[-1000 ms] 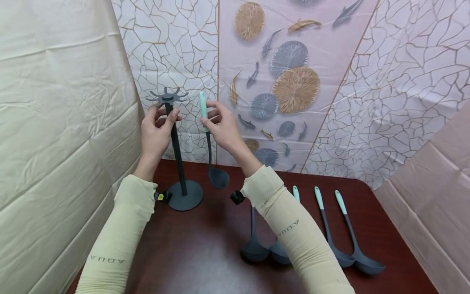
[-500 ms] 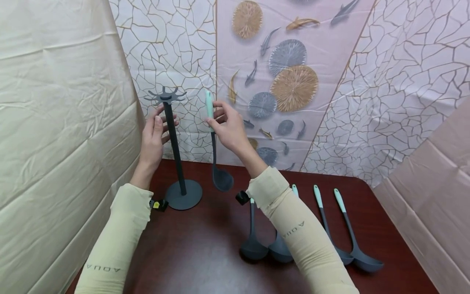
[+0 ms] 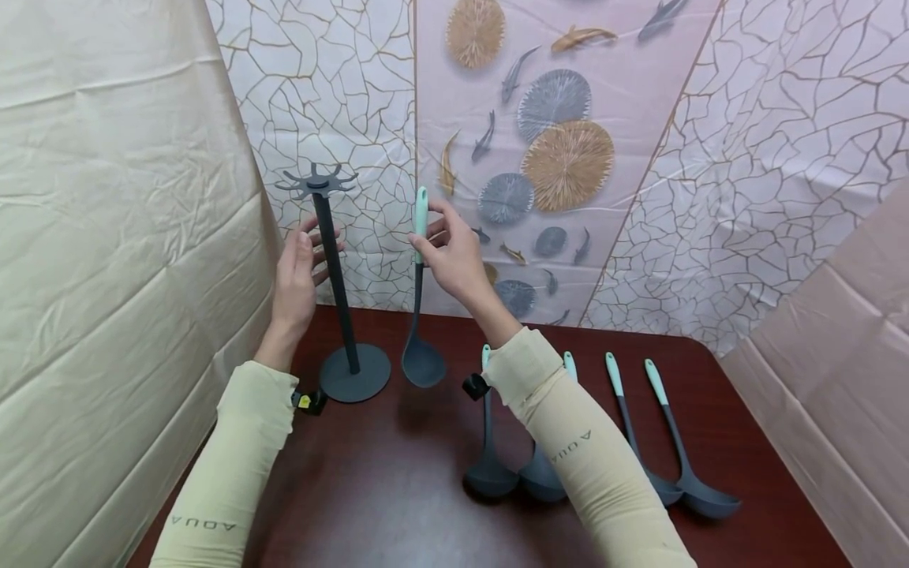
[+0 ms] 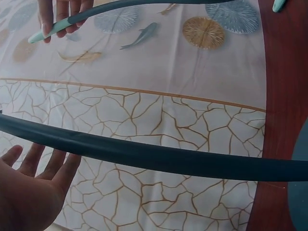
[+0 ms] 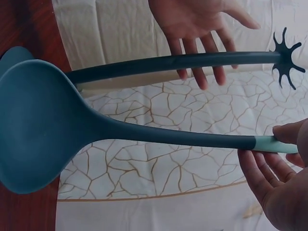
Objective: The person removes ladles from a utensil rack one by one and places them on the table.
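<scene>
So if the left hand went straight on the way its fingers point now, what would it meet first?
Most likely the pole of the utensil stand. The left hand is open, fingers straight, right beside the pole and apparently apart from it; depth is hard to judge. The ladle in the right hand lies further over.

The right sleeve point(image 3: 568, 442) hides parts of two table ladles point(image 3: 540, 477).

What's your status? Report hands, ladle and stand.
Left hand open beside the stand, apart from its pole. Right hand pinches the ladle by its mint handle, hanging upright. Nothing between ladle and stand.
</scene>
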Demonstrator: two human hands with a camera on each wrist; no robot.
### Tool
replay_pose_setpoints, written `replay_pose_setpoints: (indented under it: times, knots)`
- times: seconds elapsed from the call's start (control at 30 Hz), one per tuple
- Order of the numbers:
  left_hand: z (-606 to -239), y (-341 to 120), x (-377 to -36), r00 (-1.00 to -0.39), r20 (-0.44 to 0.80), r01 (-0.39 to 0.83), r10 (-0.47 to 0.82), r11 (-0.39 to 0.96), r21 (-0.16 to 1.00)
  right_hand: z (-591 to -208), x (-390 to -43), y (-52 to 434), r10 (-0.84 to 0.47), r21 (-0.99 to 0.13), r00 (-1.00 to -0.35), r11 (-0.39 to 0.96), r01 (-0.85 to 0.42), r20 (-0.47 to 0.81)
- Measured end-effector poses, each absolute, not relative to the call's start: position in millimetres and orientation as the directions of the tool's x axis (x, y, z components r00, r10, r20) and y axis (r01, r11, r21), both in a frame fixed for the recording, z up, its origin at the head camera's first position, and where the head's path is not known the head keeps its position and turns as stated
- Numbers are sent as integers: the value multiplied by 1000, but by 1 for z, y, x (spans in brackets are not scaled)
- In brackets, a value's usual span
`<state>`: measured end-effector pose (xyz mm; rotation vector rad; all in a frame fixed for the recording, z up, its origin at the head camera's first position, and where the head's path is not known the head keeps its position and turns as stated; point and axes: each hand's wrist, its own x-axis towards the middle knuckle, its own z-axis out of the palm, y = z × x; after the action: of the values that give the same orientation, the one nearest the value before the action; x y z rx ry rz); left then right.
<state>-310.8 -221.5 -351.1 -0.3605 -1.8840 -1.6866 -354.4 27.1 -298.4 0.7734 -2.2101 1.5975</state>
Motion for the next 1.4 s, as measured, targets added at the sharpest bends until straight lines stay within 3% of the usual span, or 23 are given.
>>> replay_pose_setpoints:
  times: [0.43,1.4]
  knots:
    - [-362,-220,-312,-801,570,548,-186,159,821,-323,-360,42,-223,-823,-844,205,-530,488]
    - [-388,-227,-307,-841,510,492,-181,137,860,-391,-371,55,-207,-858,-925,353,-373,318]
